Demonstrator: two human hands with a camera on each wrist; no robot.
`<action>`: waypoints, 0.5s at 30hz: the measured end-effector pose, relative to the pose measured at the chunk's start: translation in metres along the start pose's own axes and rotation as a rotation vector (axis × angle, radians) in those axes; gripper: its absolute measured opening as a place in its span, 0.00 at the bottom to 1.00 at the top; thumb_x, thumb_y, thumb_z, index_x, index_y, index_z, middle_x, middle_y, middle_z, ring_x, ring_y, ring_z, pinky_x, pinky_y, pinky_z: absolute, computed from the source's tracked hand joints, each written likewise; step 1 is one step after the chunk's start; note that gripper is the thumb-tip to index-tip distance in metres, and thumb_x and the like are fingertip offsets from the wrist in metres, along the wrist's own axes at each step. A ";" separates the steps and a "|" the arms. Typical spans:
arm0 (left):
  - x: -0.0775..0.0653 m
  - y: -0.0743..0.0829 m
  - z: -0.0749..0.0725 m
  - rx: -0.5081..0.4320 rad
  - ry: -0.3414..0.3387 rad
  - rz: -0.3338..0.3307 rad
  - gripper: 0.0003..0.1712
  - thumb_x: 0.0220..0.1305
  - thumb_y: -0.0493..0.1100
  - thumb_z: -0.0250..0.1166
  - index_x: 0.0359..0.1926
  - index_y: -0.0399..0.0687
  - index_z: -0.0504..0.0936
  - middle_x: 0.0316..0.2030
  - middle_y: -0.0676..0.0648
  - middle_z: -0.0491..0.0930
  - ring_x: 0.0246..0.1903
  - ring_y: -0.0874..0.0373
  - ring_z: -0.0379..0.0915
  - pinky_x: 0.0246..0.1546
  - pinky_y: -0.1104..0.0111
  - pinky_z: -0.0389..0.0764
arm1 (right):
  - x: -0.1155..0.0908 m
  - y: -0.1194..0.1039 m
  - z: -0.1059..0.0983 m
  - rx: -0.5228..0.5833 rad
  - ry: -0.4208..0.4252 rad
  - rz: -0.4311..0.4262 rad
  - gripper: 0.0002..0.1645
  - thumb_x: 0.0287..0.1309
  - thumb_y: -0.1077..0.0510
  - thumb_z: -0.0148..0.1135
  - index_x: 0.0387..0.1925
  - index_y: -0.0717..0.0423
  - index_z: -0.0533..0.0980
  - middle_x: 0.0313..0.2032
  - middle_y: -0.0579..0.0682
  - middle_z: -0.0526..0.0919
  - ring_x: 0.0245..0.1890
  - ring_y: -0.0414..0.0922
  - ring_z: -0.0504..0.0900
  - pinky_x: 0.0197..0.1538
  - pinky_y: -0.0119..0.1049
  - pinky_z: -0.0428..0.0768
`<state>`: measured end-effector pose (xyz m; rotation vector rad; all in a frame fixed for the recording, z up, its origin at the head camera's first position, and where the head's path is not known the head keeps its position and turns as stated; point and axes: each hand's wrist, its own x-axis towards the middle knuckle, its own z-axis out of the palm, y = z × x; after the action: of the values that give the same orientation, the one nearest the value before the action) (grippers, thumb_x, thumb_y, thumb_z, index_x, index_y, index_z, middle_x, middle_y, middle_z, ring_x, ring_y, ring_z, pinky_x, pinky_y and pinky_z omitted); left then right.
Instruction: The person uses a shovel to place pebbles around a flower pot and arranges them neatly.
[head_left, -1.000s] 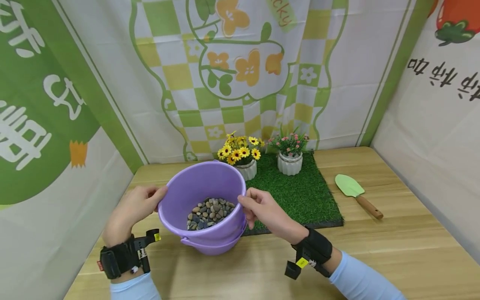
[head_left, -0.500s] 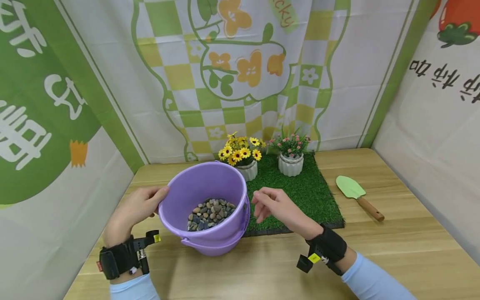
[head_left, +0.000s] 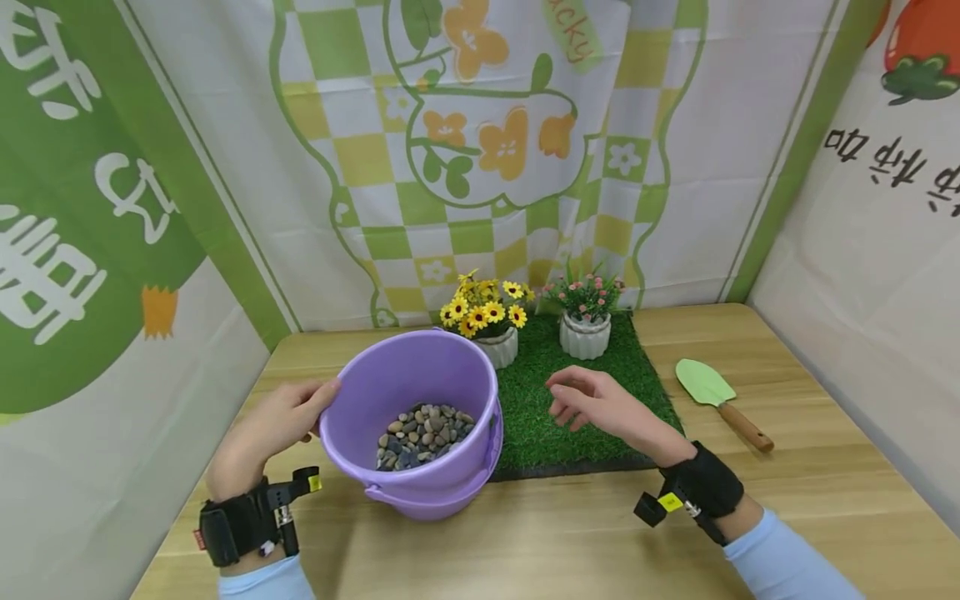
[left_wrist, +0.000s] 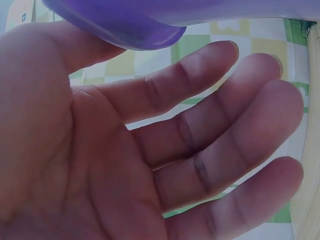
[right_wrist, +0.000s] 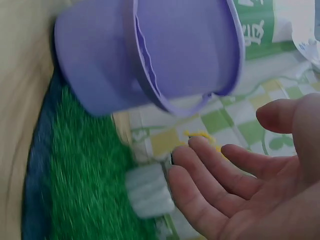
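A purple bucket [head_left: 435, 487] stands on the wooden table, with several smooth pebbles [head_left: 427, 429] at its bottom. At the bucket's left rim, my left hand [head_left: 273, 429] rests its thumb on the edge. In the left wrist view, the fingers [left_wrist: 225, 135] of that hand spread loosely below the rim, apart from the bucket. My right hand [head_left: 607, 408] hovers over the artificial grass mat [head_left: 532, 442], right of the bucket, fingers loosely bent and holding nothing. The bucket's handle [right_wrist: 145, 65] hangs down along its side.
Behind the bucket is a white pot of yellow flowers [head_left: 483, 312]. Beside it stands a white pot of pink flowers [head_left: 585, 329] on the mat. A green trowel [head_left: 705, 383] with a wooden handle lies at the right. Printed cloth [head_left: 420, 225] hangs behind the table.
My right hand has let go of the bucket's right rim and moved right, over the mat. My left hand has stayed at the left rim, and the bucket stands where it was.
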<state>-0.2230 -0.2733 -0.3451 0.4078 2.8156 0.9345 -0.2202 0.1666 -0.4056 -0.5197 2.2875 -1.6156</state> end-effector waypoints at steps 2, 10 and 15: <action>0.000 0.000 0.000 0.000 -0.001 0.008 0.29 0.78 0.57 0.43 0.44 0.40 0.81 0.28 0.49 0.82 0.29 0.57 0.76 0.31 0.66 0.76 | -0.004 0.003 -0.009 -0.023 0.011 0.030 0.32 0.71 0.39 0.50 0.64 0.55 0.66 0.50 0.64 0.79 0.47 0.54 0.81 0.50 0.45 0.81; -0.001 0.001 -0.001 -0.003 -0.006 0.012 0.28 0.78 0.57 0.43 0.45 0.40 0.82 0.29 0.49 0.83 0.30 0.57 0.77 0.33 0.65 0.75 | -0.012 0.011 -0.036 -0.108 0.069 0.051 0.31 0.73 0.43 0.48 0.66 0.60 0.64 0.51 0.66 0.79 0.48 0.56 0.82 0.46 0.40 0.82; -0.003 0.000 -0.003 -0.004 -0.008 0.000 0.29 0.78 0.58 0.43 0.45 0.40 0.82 0.29 0.49 0.83 0.31 0.57 0.77 0.33 0.65 0.75 | -0.016 0.017 -0.045 -0.146 0.073 0.069 0.31 0.74 0.45 0.48 0.67 0.61 0.63 0.52 0.67 0.78 0.46 0.49 0.82 0.46 0.40 0.82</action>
<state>-0.2203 -0.2757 -0.3428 0.4108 2.8060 0.9362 -0.2279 0.2163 -0.4063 -0.4165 2.4618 -1.4668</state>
